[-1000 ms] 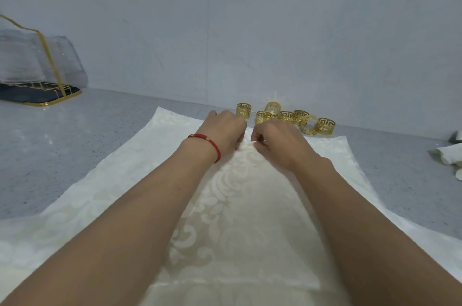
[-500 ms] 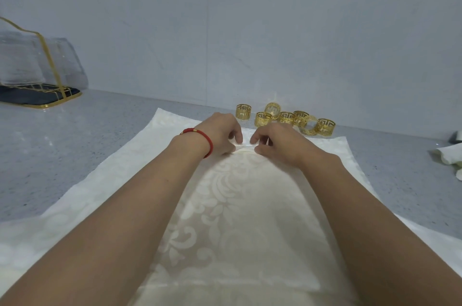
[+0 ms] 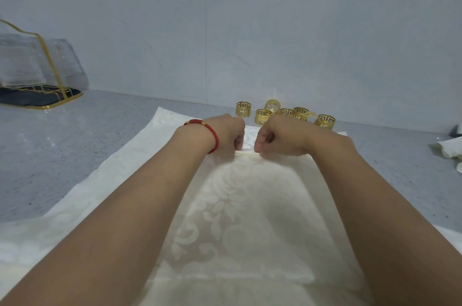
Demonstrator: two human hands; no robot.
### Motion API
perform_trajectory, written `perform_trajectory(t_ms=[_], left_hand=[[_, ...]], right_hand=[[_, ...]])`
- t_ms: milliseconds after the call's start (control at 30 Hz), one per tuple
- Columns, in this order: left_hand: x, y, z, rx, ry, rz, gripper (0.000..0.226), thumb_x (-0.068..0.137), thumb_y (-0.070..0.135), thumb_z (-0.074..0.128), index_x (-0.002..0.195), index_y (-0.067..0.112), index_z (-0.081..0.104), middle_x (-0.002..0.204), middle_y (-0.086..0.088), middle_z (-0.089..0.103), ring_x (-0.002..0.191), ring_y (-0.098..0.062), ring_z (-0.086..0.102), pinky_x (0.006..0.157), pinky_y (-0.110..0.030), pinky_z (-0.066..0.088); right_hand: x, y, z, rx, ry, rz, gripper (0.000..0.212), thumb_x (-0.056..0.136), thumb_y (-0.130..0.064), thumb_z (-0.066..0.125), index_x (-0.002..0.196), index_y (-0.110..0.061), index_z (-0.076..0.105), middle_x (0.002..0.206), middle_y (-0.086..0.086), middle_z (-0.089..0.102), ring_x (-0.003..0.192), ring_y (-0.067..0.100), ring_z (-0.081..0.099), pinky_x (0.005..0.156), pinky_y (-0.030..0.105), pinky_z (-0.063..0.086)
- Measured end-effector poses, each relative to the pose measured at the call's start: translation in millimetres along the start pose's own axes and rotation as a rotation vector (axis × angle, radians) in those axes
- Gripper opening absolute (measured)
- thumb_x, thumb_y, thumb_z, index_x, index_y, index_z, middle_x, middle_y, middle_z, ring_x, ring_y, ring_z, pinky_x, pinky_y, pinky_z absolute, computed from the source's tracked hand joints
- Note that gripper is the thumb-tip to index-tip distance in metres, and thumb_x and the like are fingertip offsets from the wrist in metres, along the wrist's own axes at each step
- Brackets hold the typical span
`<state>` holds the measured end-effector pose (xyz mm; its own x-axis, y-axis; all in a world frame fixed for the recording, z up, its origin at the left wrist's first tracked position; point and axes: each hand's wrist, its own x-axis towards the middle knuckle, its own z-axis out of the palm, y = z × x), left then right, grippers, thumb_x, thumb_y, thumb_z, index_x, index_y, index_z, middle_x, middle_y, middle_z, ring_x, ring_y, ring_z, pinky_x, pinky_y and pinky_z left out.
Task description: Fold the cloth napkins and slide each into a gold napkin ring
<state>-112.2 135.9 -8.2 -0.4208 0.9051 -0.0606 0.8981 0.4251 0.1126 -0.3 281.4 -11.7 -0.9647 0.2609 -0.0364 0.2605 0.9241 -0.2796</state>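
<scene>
A cream napkin (image 3: 250,205) with a woven flower pattern lies spread on the grey counter, on top of a wider cream cloth (image 3: 105,180). My left hand (image 3: 225,134), with a red cord at the wrist, and my right hand (image 3: 282,137) sit side by side at the napkin's far edge. Both pinch a narrow raised fold of the cloth between thumb and curled fingers. Just behind my hands stands a cluster of several gold napkin rings (image 3: 285,113) with a cut-out key pattern.
A clear cover with gold trim on a dark tray (image 3: 37,73) stands at the back left. Crumpled white cloth (image 3: 450,148) lies at the right edge. The grey wall (image 3: 225,30) rises right behind the rings.
Both hands have drawn the napkin's far edge a little toward me, gathering it into a small fold. The rings have not moved.
</scene>
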Motion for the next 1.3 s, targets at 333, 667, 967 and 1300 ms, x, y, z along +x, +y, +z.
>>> perform_trajectory(t_ms=[333,667,967,1300], left_hand=[[-3,-11,3,-0.048,0.031,-0.047,0.007,0.087,0.019,0.074,0.093,0.018,0.070,0.092,0.002,0.067,0.088,-0.020,0.066,0.083,-0.032,0.056],[-3,-6,6,0.056,0.097,0.064,0.026,0.083,0.004,0.068,0.079,0.028,0.059,0.080,0.011,0.054,0.085,-0.022,0.064,0.069,-0.029,0.048],[-11,-11,2,-0.135,0.067,0.015,0.016,0.084,0.007,0.075,0.082,0.020,0.066,0.075,0.008,0.062,0.059,-0.005,0.057,0.056,-0.018,0.041],[-21,8,13,0.146,0.141,-0.058,0.012,0.090,0.012,0.064,0.098,0.019,0.058,0.108,-0.005,0.062,0.097,-0.028,0.061,0.074,-0.034,0.047]], right_hand=[[-1,5,5,0.024,0.025,0.003,0.010,0.088,-0.015,0.075,0.094,-0.023,0.073,0.088,-0.008,0.069,0.081,0.010,0.065,0.066,0.020,0.050],[-3,1,3,-0.084,-0.026,0.038,0.016,0.082,-0.011,0.074,0.085,-0.026,0.070,0.085,-0.011,0.065,0.083,0.013,0.064,0.068,0.025,0.052],[-8,6,1,-0.037,-0.008,0.017,0.011,0.089,-0.024,0.075,0.100,-0.023,0.070,0.085,-0.011,0.061,0.074,0.004,0.056,0.062,0.022,0.041],[-7,-4,1,-0.179,-0.031,0.043,0.022,0.086,-0.014,0.073,0.080,-0.030,0.059,0.089,-0.011,0.061,0.080,0.011,0.058,0.063,0.025,0.043]])
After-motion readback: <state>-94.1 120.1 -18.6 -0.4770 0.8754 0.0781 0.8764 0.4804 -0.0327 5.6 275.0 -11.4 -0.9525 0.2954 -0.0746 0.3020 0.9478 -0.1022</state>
